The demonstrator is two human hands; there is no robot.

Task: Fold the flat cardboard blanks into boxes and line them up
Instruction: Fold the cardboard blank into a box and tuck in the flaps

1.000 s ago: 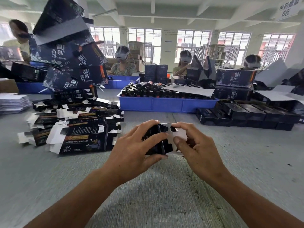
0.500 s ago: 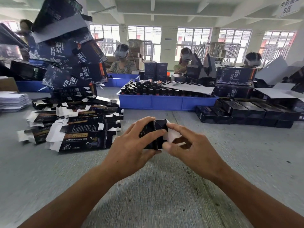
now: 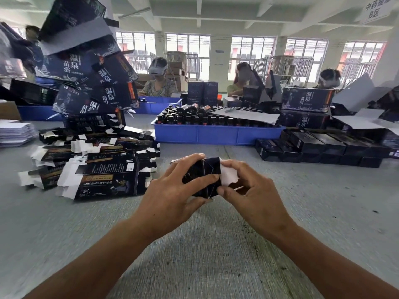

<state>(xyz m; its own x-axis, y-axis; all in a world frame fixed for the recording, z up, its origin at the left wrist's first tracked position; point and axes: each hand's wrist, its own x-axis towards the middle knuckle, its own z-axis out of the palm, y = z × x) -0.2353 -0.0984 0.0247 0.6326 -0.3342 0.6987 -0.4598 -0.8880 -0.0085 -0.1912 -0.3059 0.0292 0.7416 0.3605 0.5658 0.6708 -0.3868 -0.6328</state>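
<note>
Pile of flat blanks (image 3: 103, 171) on desk (image 3: 64, 229) at your left: plenty left to fold. Your left hand (image 3: 172, 190) grips dark box (image 3: 203, 175) held above desk centre; your right hand (image 3: 252, 190) pinches its white end flap (image 3: 228, 176), not yet tucked. Row of finished boxes (image 3: 319, 147) at right, roughly lined up.

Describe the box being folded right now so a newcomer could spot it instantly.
Start at the long blue tray of dark bottles, then come toward the camera across the grey table. The small dark box sits between the left hand and right hand. It alone is held, with a white flap sticking out.
</note>
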